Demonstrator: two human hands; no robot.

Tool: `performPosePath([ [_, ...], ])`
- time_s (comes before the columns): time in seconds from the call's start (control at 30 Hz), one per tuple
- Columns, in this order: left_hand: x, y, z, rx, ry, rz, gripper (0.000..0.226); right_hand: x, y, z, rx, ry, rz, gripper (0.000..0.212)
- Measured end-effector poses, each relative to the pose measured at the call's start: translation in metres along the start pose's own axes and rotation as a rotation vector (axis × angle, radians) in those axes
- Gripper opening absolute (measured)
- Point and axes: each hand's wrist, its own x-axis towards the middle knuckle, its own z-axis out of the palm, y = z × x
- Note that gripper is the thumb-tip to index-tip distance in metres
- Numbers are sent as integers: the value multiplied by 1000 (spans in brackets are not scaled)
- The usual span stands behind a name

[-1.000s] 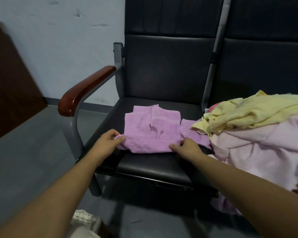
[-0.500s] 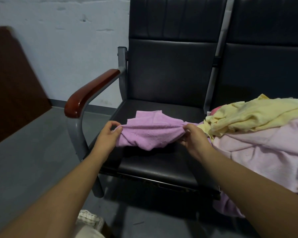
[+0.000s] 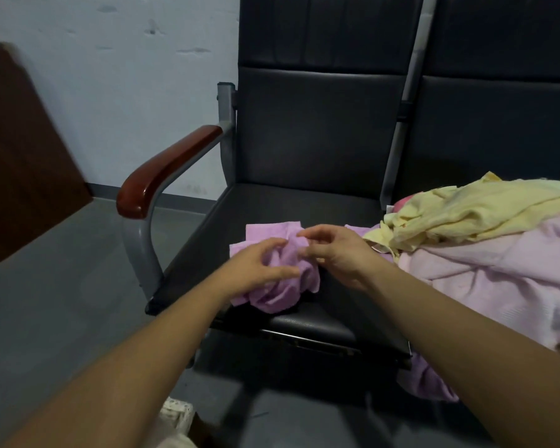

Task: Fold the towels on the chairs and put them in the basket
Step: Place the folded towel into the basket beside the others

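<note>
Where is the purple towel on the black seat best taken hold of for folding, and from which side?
Pinch the two far corners of the purple towel, reaching over from the near side and coming down from above. That far edge lies flat on the seat, while the near part is bunched.

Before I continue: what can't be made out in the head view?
- Small crumpled purple towel: folds hidden under left hand and right hand; grips blurred.
- Yellow and pale pink towel pile: cut by right edge.
- White woven item, maybe the basket: cut by bottom edge.
</note>
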Motion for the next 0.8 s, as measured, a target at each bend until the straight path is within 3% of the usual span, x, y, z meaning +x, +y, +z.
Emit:
performPosePath([
  [0.07,4,11,12,118,37,58,18,-1,-4,6,-63,5,-41,32],
  [0.1,7,13,14,63,109,46,17,-3,-7,6,-103,17,-48,34],
  [0.2,10,17,9,-425,258,-79,16,-9,-11,-6,-355,81,29,47],
  [0.3,10,16,6,-652,242,-149,17,-12,-2,-12,-574,12,214,40],
  [0.4,13,15,6,-744,256,-185,19,-11,15,-8,-325,-81,335,39],
  [0.47,14,15,5,-836,259,-198,23,-10,21,-2,-118,-90,309,24],
  [0.53,14,16,3,-909,234,-208,24,-9,22,6,-59,-29,256,10],
  [0.63,13,15,1,-921,232,-207,21,-6,25,14,-176,40,140,20],
  [0.73,15,8,-5,-722,313,-202,15,-4,14,13,-282,231,56,19],
  [0.8,15,3,-10,-553,354,-206,23,-6,0,7,-301,370,-8,13],
])
